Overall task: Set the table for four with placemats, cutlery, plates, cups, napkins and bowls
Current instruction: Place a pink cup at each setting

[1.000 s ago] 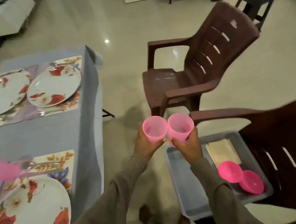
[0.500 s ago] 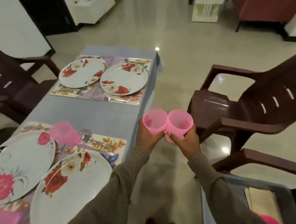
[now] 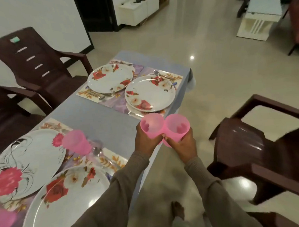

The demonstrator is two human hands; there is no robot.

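My left hand (image 3: 145, 143) grips a pink cup (image 3: 151, 126) and my right hand (image 3: 183, 146) grips a second pink cup (image 3: 178, 129); the two cups touch side by side above the table's right edge. The grey table (image 3: 103, 116) carries floral placemats with plates: two far plates (image 3: 110, 78) (image 3: 150, 93) and two near plates (image 3: 25, 164) (image 3: 63, 202). A third pink cup (image 3: 76, 142) stands by the near plates, and a fourth pink cup (image 3: 2, 219) shows at the left edge. Spoons and forks lie beside the plates.
Dark brown plastic chairs stand on the left (image 3: 36, 68) and on the right (image 3: 264, 151) of the table. A white low cabinet (image 3: 258, 17) and a white TV unit (image 3: 138, 9) stand far back on the glossy floor. My bare foot (image 3: 177, 210) is below.
The view has swung left and up from the grey bin and chairs to the table. Both hands carry the two cups toward the table's right edge.
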